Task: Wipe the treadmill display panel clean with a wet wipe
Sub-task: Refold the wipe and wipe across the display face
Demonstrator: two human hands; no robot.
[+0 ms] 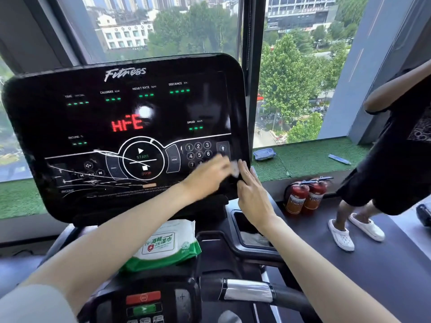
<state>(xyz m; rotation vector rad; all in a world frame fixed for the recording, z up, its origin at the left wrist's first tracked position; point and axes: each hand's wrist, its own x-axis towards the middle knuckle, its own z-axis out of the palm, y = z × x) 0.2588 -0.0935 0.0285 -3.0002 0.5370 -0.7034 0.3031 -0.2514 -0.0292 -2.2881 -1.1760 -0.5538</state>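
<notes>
The black treadmill display panel [98, 117] fills the middle, lit with red letters and green dashes. At its lower right corner both hands meet over a small white wet wipe [235, 167]. My left hand [207, 176] is blurred and lies over the number keypad, fingers on the wipe. My right hand [253, 194] presses the wipe's right side against the panel edge with fingers stretched flat. Most of the wipe is hidden between the hands.
A green and white wet wipe pack [166, 244] lies on the console below the panel. A person in black with white shoes [396, 159] stands at right beside two red fire extinguishers [305, 197]. The handlebar [249, 292] and console buttons [143, 304] are near me.
</notes>
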